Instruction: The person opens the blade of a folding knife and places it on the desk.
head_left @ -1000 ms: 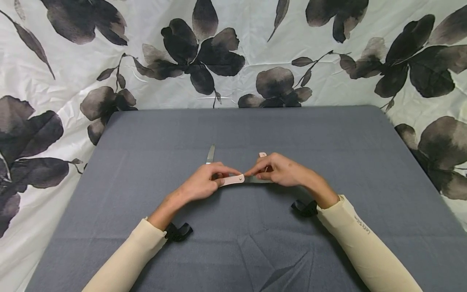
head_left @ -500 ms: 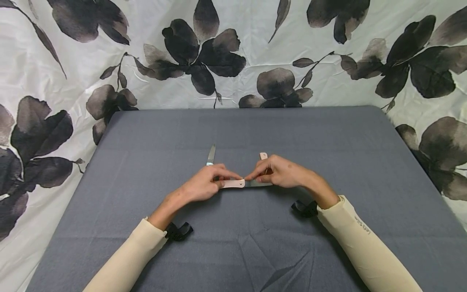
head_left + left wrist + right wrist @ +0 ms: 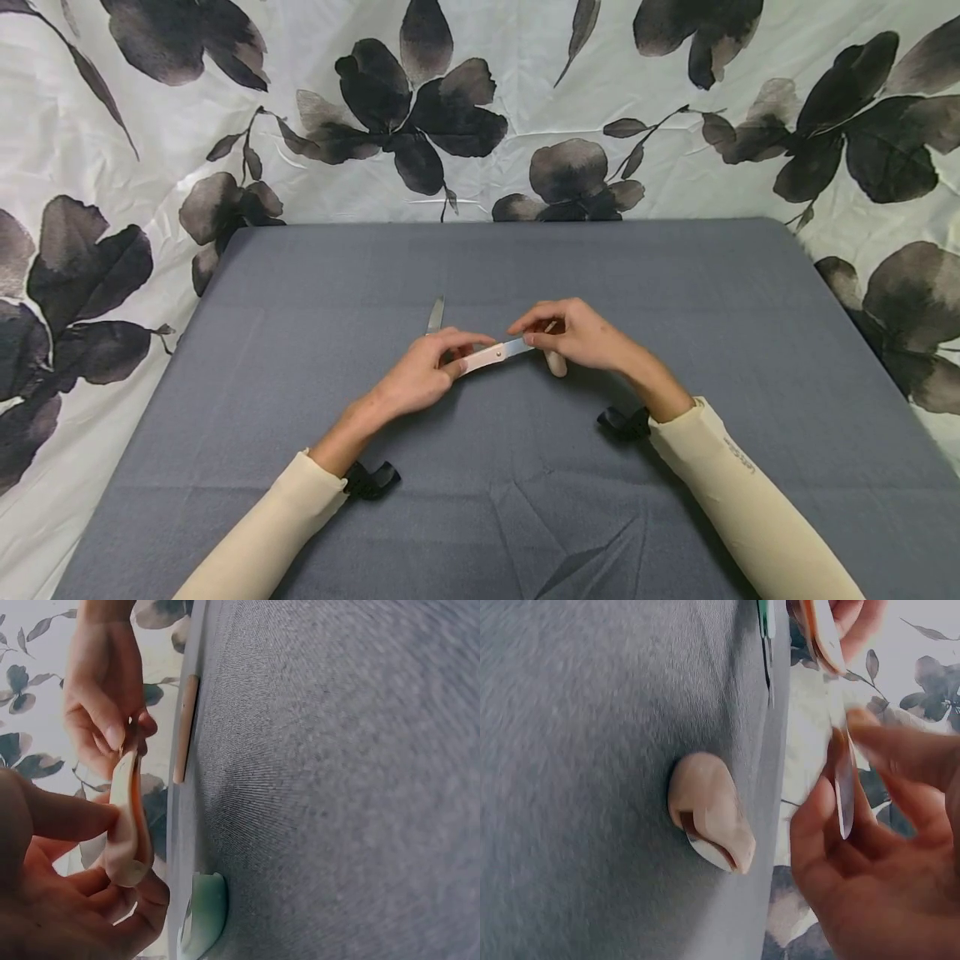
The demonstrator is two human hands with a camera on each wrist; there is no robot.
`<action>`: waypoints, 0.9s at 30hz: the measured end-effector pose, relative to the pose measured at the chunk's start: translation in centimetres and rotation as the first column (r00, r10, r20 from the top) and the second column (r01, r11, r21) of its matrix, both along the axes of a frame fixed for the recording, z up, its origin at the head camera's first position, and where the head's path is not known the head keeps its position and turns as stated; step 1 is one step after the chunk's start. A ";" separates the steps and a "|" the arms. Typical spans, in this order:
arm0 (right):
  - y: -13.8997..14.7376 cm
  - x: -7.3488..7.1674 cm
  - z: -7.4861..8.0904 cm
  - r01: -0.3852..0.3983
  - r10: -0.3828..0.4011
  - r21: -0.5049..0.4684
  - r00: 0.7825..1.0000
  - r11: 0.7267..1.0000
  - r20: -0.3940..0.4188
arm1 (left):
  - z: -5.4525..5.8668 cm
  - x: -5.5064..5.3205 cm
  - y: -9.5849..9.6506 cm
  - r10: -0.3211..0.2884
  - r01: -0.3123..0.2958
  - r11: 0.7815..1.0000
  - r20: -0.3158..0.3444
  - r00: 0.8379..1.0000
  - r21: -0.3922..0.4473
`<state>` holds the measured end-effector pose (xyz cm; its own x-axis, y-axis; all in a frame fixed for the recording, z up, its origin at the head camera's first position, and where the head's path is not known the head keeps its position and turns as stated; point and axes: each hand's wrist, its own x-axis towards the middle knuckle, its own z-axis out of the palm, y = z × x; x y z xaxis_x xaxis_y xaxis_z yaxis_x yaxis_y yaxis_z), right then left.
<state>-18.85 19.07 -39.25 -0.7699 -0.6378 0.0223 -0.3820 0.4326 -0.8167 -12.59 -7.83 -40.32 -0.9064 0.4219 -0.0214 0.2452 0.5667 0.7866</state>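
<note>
My left hand [image 3: 416, 379] grips the pale pink handle [image 3: 482, 359] of a folding knife between thumb and fingers. Its blade [image 3: 516, 347] is unfolded and points right, where my right hand [image 3: 581, 335] pinches it. In the right wrist view the blade tip [image 3: 844, 817] shows between the right thumb and fingers. The knife is held above the cloth, sloping up to the right. A second pink knife [image 3: 709, 802] lies folded on the cloth below the right hand. Beyond the left hand lies a third knife with a green handle [image 3: 207, 911] and its blade [image 3: 436, 315] out.
A grey cloth [image 3: 360, 275] covers the table, with creases near its front. Behind it hangs a white floral sheet [image 3: 517, 100]. Black straps [image 3: 371, 481] sit at both wrists below the cream sleeves [image 3: 262, 525].
The held knife has tilted, its blade end rising with my right hand away from the table's front. The folded pink knife's near end now shows below that hand. My left hand has barely moved.
</note>
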 end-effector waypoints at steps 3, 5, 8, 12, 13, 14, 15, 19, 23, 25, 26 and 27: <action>-0.3 -0.2 -0.3 0.095 -0.095 -0.033 0.996 0.995 0.003 | -0.1 0.0 0.3 0.046 -0.046 0.998 -0.002 0.999 0.038; -0.5 -0.3 -0.5 0.153 -0.152 -0.055 0.988 0.987 0.021 | -0.1 0.0 0.5 0.078 -0.078 0.995 -0.001 0.997 0.060; -0.9 -0.4 -0.7 0.234 -0.230 -0.093 0.972 0.968 0.054 | -0.4 0.0 0.9 0.114 -0.114 0.989 0.004 0.993 0.095; -1.6 -0.5 -0.8 0.323 -0.302 -0.185 0.944 0.928 0.130 | -0.7 0.1 1.5 0.137 -0.139 0.980 0.019 0.990 0.141; -1.7 -0.6 -0.8 0.341 -0.315 -0.206 0.937 0.917 0.151 | -0.7 0.1 1.6 0.135 -0.137 0.979 0.023 0.991 0.151; -1.9 -0.6 -0.8 0.354 -0.320 -0.228 0.932 0.907 0.173 | -0.7 0.2 1.7 0.132 -0.135 0.978 0.026 0.991 0.159; -2.1 -0.7 -0.7 0.363 -0.321 -0.251 0.927 0.897 0.192 | -0.7 0.2 1.8 0.128 -0.131 0.976 0.030 0.991 0.171; -2.7 -0.9 -0.8 0.392 -0.317 -0.338 0.913 0.856 0.255 | -0.8 0.5 2.1 0.103 -0.110 0.972 0.044 0.994 0.208; -3.4 -1.1 -1.0 0.419 -0.313 -0.414 0.901 0.808 0.302 | -0.8 0.8 2.3 0.101 -0.108 0.974 0.045 0.994 0.199; -3.7 -1.2 -1.2 0.431 -0.314 -0.435 0.895 0.790 0.317 | -0.9 1.1 2.4 0.107 -0.113 0.977 0.044 0.993 0.183; -3.9 -1.2 -1.3 0.438 -0.315 -0.445 0.892 0.781 0.325 | -1.0 1.2 2.5 0.108 -0.114 0.977 0.044 0.993 0.179; -4.0 -1.3 -1.3 0.444 -0.317 -0.452 0.889 0.773 0.332 | -1.0 1.2 2.5 0.108 -0.114 0.978 0.043 0.993 0.176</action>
